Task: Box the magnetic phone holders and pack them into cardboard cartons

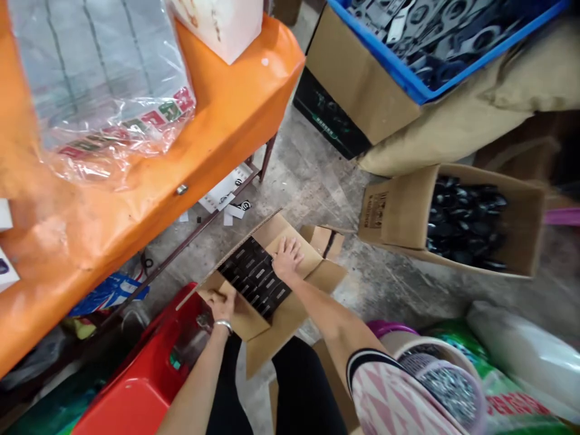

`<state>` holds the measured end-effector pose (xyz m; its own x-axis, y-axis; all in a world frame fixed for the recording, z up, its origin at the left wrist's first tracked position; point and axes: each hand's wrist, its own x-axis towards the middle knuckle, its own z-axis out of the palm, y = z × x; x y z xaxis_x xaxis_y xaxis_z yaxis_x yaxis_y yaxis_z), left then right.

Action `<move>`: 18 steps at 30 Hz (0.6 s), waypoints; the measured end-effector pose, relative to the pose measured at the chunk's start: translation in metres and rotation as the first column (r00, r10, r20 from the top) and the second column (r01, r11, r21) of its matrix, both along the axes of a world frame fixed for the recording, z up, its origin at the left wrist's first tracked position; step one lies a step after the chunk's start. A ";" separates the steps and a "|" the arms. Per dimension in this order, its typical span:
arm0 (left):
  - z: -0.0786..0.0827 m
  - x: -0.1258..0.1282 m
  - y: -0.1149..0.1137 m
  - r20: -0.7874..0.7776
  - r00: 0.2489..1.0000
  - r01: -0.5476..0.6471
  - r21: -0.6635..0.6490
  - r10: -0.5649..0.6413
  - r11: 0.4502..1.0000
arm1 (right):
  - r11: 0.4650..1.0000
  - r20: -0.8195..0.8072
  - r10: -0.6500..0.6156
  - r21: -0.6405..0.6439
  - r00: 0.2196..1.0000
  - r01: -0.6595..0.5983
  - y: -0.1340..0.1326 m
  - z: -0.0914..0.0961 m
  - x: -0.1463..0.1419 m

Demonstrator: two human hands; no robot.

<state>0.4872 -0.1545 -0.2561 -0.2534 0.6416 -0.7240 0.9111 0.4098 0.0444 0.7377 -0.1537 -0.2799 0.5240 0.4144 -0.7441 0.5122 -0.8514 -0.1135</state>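
An open cardboard box (312, 284) stands on the floor before my legs, with several rows of small black boxes (256, 275) packed in it. My right hand (288, 258) lies flat with fingers spread on the inward-folded far-right flap, over part of the contents. At the near left, my left hand (222, 305) has its fingers bent around the opposite flap (247, 314). Two outer flaps stick outward. The fingertips of the left hand are partly hidden.
An orange-covered table (235, 103) bears a plastic-wrapped stack (113, 66). To the left stands a red plastic stool (136, 386). On the right are a carton of black parts (466, 223), a blue crate of metal parts (421, 90) and tubs of small metal pieces (448, 393).
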 end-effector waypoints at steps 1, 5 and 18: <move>0.001 0.000 -0.007 -0.020 1.000 0.011 -0.014 -0.011 1.000 | 0.999 0.062 0.027 -0.023 0.998 -0.025 -0.002 -0.007 -0.010; -0.002 0.012 -0.030 -0.184 0.982 0.034 -0.020 -0.037 0.999 | 0.990 0.116 0.131 -0.061 0.985 -0.124 -0.012 -0.024 -0.017; -0.005 0.019 -0.039 -0.067 0.992 -0.110 -0.022 0.109 0.994 | 0.873 0.045 0.442 -0.252 0.896 -0.418 -0.020 0.002 0.017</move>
